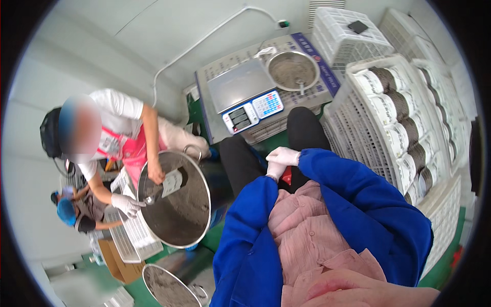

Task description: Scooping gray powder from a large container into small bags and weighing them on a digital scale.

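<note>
Both of my hands wear white gloves and rest together above my lap. My right hand (pixel 284 155) lies over my left hand (pixel 275 170), its fingers together and no object seen in it. Most of the left fingers are hidden beneath it. A small red object (pixel 286 175) shows just below them, too covered to name. Beyond my knees stands a digital weighing scale (pixel 242 86) with a bare steel platform. Beside it, a round metal bowl (pixel 291 71) holds grey-brown powder and a scoop (pixel 301 86).
At left, a co-worker (pixel 122 134) holds a white-labelled container (pixel 172 183) and a metal scoop (pixel 149 200) over a large steel drum (pixel 210 207) of powder. A second drum (pixel 191 286) stands below. White plastic crates (pixel 360 103) with labelled containers (pixel 397 140) flank my right.
</note>
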`<state>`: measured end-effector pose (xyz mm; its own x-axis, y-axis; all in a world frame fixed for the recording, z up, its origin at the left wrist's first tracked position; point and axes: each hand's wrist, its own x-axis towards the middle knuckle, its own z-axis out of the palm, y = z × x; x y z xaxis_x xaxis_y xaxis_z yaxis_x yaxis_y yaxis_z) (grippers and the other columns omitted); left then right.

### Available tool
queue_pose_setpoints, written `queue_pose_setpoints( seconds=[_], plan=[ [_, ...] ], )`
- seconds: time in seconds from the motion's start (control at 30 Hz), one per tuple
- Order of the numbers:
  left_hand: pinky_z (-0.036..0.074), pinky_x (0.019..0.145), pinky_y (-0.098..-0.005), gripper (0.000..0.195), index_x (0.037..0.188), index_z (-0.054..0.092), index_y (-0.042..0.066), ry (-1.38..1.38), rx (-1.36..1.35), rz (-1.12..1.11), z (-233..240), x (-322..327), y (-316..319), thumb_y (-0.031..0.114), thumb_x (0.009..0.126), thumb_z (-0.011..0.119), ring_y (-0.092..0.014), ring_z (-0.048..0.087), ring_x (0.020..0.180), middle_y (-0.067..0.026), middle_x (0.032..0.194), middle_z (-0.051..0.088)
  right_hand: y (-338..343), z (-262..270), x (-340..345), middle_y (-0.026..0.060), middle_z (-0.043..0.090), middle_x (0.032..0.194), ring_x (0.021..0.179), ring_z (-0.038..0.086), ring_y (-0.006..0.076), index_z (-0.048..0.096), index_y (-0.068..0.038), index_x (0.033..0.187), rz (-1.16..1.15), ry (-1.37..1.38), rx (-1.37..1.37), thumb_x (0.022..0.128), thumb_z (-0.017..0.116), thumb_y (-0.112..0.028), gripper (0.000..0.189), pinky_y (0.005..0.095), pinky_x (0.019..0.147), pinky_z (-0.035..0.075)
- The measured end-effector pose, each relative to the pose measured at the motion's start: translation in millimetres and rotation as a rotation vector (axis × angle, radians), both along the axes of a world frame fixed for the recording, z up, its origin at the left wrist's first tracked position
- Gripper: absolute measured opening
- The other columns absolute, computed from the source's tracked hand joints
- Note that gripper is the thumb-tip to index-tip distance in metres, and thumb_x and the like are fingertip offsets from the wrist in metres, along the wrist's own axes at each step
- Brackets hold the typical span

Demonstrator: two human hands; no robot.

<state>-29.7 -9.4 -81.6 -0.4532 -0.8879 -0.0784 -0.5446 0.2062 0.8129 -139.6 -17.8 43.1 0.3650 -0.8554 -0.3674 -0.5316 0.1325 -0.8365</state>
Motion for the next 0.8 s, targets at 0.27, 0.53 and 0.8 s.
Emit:
queue_pose_setpoints(
  seconds=[0.27,0.53,0.8],
  plan=[
    [0.047,0.083,-0.0412,0.024,0.109,0.059,0.008,-0.227,-0.107,-0.143,-13.9,-3.2,-1.3,0.016,0.09,0.047,-0.03,0.058,0.1,-0.0168,0.105,0.061,1.8,2.4,-5.5,0.0198,0.067,0.095,0.092,0.064,0.0344,0.07,-0.005,0.093,0.006,0.109,-0.022,0.083,0.052,-0.042,0.042,0.0416,0.085,0.047],
    [0.049,0.074,-0.0381,0.016,0.099,0.06,0.008,-0.16,0.377,-0.188,55.3,-40.6,-15.2,0.016,0.091,0.048,-0.024,0.061,0.089,-0.0141,0.095,0.063,5.0,-8.0,-12.0,0.0192,0.066,0.099,0.096,0.062,0.034,0.069,-0.006,0.098,0.018,0.177,-0.009,0.085,0.047,-0.044,0.046,0.0432,0.086,0.047],
    [0.05,0.073,-0.0368,0.015,0.098,0.059,0.007,-0.251,0.184,-0.283,83.8,-78.1,-24.9,0.016,0.091,0.05,-0.023,0.061,0.087,-0.0114,0.093,0.063,8.5,-24.6,-7.6,0.0217,0.065,0.1,0.096,0.062,0.0359,0.063,-0.001,0.106,-0.192,0.297,-0.049,0.081,0.051,-0.044,0.051,0.0449,0.086,0.047]
  ],
)
